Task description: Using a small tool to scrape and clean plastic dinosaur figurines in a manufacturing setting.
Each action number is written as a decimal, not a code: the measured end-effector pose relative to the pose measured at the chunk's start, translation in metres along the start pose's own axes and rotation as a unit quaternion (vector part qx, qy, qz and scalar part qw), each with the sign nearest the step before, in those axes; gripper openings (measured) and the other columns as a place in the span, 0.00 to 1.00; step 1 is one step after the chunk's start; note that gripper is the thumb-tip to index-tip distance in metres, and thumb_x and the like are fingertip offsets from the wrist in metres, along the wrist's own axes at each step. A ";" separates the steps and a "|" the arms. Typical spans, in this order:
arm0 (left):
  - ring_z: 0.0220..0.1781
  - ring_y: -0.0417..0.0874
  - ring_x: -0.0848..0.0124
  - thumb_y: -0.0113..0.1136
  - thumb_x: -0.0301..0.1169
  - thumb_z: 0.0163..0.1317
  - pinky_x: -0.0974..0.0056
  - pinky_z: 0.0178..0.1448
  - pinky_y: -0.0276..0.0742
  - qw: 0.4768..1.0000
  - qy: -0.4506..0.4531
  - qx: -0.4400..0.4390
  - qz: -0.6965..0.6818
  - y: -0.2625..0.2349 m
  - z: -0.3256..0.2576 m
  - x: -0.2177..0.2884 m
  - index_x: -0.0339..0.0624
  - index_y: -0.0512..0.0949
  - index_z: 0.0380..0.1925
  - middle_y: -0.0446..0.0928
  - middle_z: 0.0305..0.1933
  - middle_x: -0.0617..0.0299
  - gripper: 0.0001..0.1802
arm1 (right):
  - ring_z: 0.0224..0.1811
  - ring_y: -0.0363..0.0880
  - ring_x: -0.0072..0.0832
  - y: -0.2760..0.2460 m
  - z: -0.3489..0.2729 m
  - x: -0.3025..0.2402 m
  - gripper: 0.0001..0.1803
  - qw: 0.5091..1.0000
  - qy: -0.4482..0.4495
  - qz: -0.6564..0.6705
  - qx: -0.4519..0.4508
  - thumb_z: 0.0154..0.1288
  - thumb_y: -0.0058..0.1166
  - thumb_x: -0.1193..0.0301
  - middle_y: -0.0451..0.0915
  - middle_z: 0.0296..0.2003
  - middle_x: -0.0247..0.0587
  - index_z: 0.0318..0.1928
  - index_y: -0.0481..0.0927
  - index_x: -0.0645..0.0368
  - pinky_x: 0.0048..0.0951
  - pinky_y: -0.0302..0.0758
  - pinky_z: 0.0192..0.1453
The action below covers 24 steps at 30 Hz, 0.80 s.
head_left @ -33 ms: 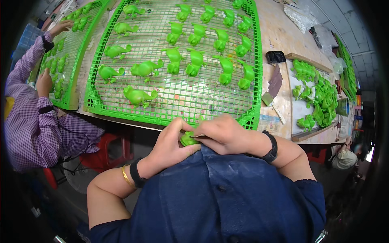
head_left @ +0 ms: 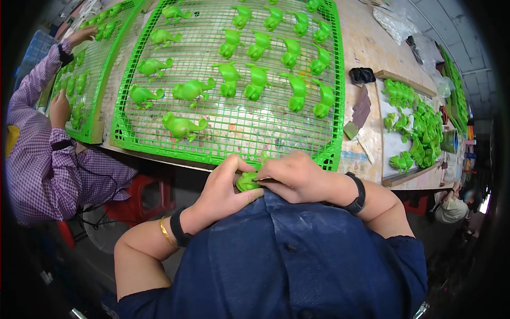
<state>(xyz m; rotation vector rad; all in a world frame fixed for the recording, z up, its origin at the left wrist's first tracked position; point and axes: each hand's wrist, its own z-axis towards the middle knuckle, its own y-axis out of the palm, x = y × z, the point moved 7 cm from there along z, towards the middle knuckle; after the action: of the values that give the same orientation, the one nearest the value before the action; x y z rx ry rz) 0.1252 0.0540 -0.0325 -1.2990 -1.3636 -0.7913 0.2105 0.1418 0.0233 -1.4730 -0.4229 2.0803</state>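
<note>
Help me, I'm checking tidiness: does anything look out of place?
Nothing looks clearly damaged. Slightly untidy: toys heaped on the right-hand board, unlike the spaced rows on the green rack. The held toy in the left hand is too covered to judge.

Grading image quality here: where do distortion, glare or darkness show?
Head view: the rack bows and corners go black; head view: a bright patch glares at far right, while under the table is dim; head view: the held toy is lit, partly covered.
</note>
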 end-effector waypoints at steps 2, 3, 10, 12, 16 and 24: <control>0.32 0.79 0.67 0.71 0.29 0.45 0.66 0.34 0.75 1.000 -0.004 0.001 -0.009 -0.001 0.000 0.002 0.37 0.68 0.37 0.74 0.33 0.56 0.23 | 0.21 0.76 0.36 0.002 -0.004 0.006 0.09 0.999 0.036 0.003 -0.020 0.52 0.59 0.76 0.74 0.22 0.38 0.35 0.75 0.56 0.34 0.69 0.23; 0.33 0.79 0.74 0.69 0.25 0.47 0.71 0.33 0.76 1.000 -0.013 -0.018 0.007 0.000 0.001 0.003 0.37 0.66 0.38 0.72 0.35 0.59 0.22 | 0.21 0.76 0.36 0.003 -0.002 0.006 0.09 0.999 0.037 0.003 -0.020 0.52 0.59 0.76 0.74 0.22 0.38 0.35 0.75 0.56 0.34 0.69 0.23; 0.32 0.79 0.64 0.71 0.31 0.44 0.63 0.35 0.76 0.999 -0.030 -0.018 -0.020 0.001 0.000 -0.002 0.37 0.67 0.36 0.73 0.33 0.55 0.24 | 0.21 0.76 0.38 0.002 0.000 0.008 0.07 0.998 0.050 0.025 -0.019 0.54 0.59 0.75 0.74 0.20 0.40 0.34 0.76 0.57 0.34 0.70 0.22; 0.32 0.79 0.64 0.71 0.30 0.44 0.63 0.35 0.76 0.999 -0.027 -0.015 -0.013 0.001 0.001 -0.003 0.37 0.67 0.36 0.73 0.33 0.55 0.24 | 0.21 0.76 0.38 0.003 -0.002 0.011 0.07 0.997 0.068 0.038 -0.029 0.54 0.59 0.75 0.74 0.20 0.40 0.34 0.76 0.57 0.34 0.70 0.23; 0.32 0.77 0.82 0.67 0.23 0.48 0.75 0.30 0.74 0.996 0.047 -0.020 0.068 0.001 0.005 0.003 0.37 0.64 0.39 0.72 0.34 0.64 0.22 | 0.20 0.75 0.41 0.005 0.007 0.010 0.09 0.998 0.050 0.026 0.011 0.57 0.57 0.73 0.73 0.18 0.41 0.39 0.75 0.57 0.37 0.70 0.22; 0.34 0.79 0.73 0.70 0.25 0.46 0.70 0.33 0.76 1.000 0.012 -0.023 0.015 0.001 0.004 0.005 0.37 0.66 0.38 0.71 0.36 0.59 0.23 | 0.24 0.78 0.39 -0.013 -0.006 0.019 0.06 0.985 0.146 0.077 0.045 0.58 0.57 0.70 0.77 0.24 0.41 0.35 0.75 0.56 0.33 0.71 0.25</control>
<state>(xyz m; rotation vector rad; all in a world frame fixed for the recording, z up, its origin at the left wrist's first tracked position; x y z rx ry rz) 0.1261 0.0589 -0.0291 -1.3403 -1.3110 -0.8193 0.2146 0.1631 0.0136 -1.7683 -0.1030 1.9267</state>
